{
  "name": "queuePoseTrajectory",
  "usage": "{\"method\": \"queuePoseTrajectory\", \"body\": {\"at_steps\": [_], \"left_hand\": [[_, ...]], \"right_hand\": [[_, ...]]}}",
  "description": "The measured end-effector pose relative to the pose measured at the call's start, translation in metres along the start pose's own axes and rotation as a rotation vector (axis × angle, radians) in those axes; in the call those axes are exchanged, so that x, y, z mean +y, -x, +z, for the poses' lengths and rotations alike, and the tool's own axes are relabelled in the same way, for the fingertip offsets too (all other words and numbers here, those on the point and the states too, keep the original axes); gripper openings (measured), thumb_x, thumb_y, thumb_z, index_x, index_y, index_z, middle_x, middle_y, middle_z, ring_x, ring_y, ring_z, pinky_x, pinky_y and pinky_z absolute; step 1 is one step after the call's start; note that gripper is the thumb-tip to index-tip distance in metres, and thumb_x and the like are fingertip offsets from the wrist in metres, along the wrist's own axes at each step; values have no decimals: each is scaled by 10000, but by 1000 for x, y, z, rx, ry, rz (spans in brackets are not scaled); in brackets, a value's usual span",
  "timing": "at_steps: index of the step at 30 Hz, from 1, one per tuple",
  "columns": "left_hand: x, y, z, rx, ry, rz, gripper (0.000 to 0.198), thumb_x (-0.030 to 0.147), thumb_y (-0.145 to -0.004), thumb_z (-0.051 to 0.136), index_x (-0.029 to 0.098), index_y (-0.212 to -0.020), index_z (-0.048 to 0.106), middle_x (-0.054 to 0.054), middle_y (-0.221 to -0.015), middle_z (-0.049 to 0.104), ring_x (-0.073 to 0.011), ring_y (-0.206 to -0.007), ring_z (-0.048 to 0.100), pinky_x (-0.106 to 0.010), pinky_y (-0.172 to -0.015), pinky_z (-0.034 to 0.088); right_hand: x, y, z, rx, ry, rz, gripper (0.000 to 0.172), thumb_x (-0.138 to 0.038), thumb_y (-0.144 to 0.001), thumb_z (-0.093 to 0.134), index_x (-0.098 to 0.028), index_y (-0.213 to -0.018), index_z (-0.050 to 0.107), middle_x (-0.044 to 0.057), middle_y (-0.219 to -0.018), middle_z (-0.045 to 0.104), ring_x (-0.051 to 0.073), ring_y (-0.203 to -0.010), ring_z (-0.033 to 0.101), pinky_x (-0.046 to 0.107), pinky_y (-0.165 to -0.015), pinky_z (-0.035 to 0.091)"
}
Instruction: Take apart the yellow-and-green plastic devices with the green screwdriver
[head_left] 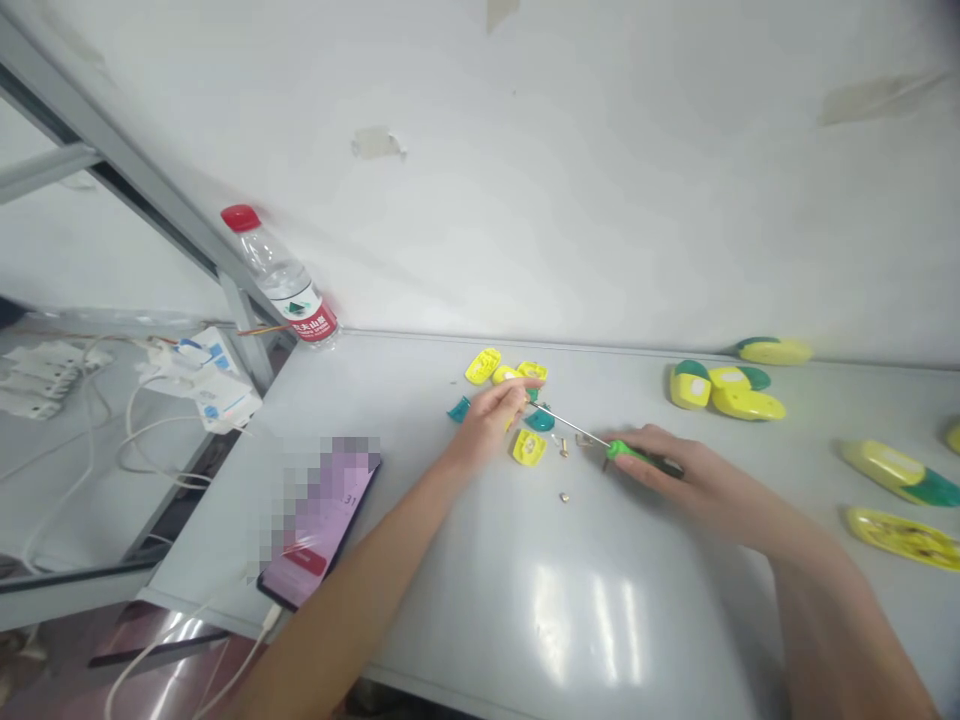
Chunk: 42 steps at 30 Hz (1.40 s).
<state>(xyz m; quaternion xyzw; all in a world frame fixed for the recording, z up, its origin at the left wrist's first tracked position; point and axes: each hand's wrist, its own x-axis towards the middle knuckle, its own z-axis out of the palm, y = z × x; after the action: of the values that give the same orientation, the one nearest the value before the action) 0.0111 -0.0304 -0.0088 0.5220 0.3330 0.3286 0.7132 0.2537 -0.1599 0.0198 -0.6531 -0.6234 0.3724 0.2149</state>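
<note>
Right hand [660, 465] clamped on green-handled screwdriver [628, 453]; long axis runs left, slightly up, tip reaching left hand [489, 420]. Left hand nearer yellow plastic casing pieces [484, 366], curled, grip unclear; teal plastic piece [538, 421] just below shaft.

Head-worn view faces forward, down over table [480, 560], near left hand [491, 420], right hand [660, 462].

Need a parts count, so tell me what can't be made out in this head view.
In the head view:
Tip of the green-handled screwdriver: lost at the left hand.
Yellow and teal plastic pieces: partly hidden behind that hand.
Phone screen: pixelated out.
Small metal parts: too small to identify.
Yellow-and-green shells: cut off by the right edge.
</note>
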Motion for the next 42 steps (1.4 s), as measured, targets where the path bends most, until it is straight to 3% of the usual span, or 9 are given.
{"method": "queuePoseTrajectory", "body": {"at_steps": [4,9,13,17,21,26,31,36,42], "left_hand": [[-1,0,0,-7,-19,19,425,530,-922,638,184,-1126,776,6,-754,467,-120,-701,411,-289,-706,348],[-1,0,1,0,21,8,418,520,-910,654,169,-1102,774,6,-750,458,-113,-688,396,-284,-666,328],[-5,-2,0,-5,6,36,407,501,-925,646,173,-1129,774,1,-780,493,-110,-704,403,-287,-698,344],[-6,-4,-1,-11,20,49,397,479,-924,645,165,-1133,771,-4,-824,508,-105,-716,414,-294,-711,337],[-5,-4,0,-16,30,65,401,496,-900,673,162,-1093,781,-7,-810,519,-109,-719,424,-295,-711,338],[-9,-8,0,1,84,65,441,547,-873,700,162,-1073,779,0,-794,509,-96,-701,414,-268,-662,320],[-10,-10,1,-21,93,90,396,520,-854,728,157,-1003,777,1,-784,515,-93,-692,397,-269,-678,331],[-7,-10,3,-10,88,90,318,459,-862,717,151,-929,759,-2,-770,521,-98,-689,393,-276,-696,331],[-8,-11,1,-48,80,96,358,478,-859,694,146,-978,756,9,-739,456,-95,-641,351,-275,-611,231]], "right_hand": [[0,-1,2,-9,-2,68,446,-642,-925,646,-312,-1199,770,51,-1214,780,318,-1045,722,423,-900,580],[0,0,1,-44,3,18,498,-599,-967,612,-330,-1375,710,59,-1365,734,350,-1206,685,447,-994,561],[2,1,0,8,23,54,514,-634,-924,654,-342,-1339,733,33,-1273,776,328,-1080,738,399,-878,608],[7,1,-3,-16,56,44,504,-612,-959,621,-348,-1379,710,13,-1369,741,331,-1188,712,396,-980,587],[10,1,-5,-15,49,61,512,-619,-939,650,-337,-1362,716,14,-1320,767,331,-1137,734,398,-922,617],[13,2,-6,9,88,1,474,-589,-981,603,-371,-1391,698,-3,-1404,724,330,-1266,677,418,-1028,576],[9,0,-7,61,89,10,529,-644,-914,667,-357,-1356,713,30,-1311,760,332,-1118,727,397,-845,617],[0,-3,-6,34,-9,14,539,-675,-910,650,-326,-1310,744,53,-1266,771,312,-1078,720,395,-837,602],[-4,-3,-5,114,-19,49,637,-774,-844,653,-253,-1189,781,54,-838,728,235,-755,637,358,-654,520]]}}
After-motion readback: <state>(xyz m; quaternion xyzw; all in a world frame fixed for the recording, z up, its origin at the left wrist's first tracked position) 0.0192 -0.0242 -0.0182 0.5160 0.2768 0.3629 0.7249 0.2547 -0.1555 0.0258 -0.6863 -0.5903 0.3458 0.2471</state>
